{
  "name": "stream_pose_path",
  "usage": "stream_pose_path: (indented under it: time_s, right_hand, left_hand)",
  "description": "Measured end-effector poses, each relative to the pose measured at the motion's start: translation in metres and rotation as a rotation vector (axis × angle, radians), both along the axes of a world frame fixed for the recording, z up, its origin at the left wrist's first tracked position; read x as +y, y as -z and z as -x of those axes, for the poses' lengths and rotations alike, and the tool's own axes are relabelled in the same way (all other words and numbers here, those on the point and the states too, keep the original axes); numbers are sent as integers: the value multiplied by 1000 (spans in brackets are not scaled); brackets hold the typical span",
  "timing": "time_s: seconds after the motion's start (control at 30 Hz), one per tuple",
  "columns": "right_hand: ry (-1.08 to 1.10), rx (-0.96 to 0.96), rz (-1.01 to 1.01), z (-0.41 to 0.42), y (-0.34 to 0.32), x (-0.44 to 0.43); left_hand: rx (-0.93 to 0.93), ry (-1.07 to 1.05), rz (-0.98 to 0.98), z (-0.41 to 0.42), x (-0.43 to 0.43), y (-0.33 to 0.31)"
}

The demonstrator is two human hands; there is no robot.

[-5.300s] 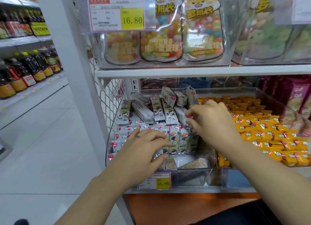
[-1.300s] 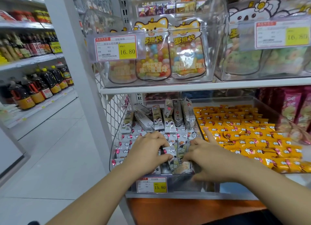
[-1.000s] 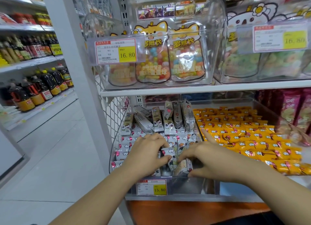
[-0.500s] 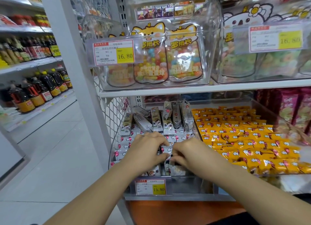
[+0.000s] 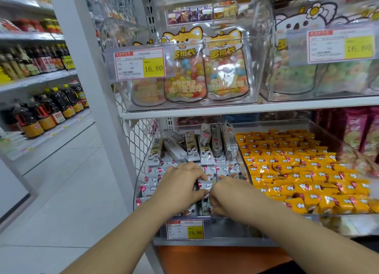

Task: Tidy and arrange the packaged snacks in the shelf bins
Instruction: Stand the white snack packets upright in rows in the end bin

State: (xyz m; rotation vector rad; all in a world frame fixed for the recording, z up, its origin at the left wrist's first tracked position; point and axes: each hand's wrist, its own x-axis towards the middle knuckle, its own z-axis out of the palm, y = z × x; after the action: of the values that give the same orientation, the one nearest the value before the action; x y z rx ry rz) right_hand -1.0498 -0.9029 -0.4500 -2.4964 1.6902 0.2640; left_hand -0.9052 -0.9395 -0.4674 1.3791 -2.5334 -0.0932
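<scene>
Both hands work the front of the left bin point(image 5: 143, 165) — left hand point(image 5: 180, 188) and right hand point(image 5: 229, 195) pinched on one silver snack packet point(image 5: 205, 186) between them. The packets look light, crinkly and slippery — best held by the sealed ends.

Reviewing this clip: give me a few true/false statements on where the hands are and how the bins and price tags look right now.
1. Both hands are in the bin of white-wrapped snacks. True: left hand, right hand.
2. The orange snack bin sits left of the hands. False: it is to their right.
3. The tag on the lower bin reads 15.80. True.
4. The candy pouches on the upper shelf lie flat. False: they stand upright.
5. The right hand rests on the orange packets. False: it is on the white ones.
</scene>
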Motion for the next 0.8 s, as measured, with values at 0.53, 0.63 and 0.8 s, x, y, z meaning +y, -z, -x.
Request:
stream_pose_path:
  time_s: [0.53,0.63,0.8]
  right_hand:
    - [107,-599,39,13,6,5]
    - [151,-641,61,11,9,4]
    - [188,-654,-18,8,13,6]
  left_hand:
    - [-13,3,-31,-2,-2,-2]
    - [17,23,-99,-4,-6,-3]
    - [91,98,-152,-16,-3,-6]
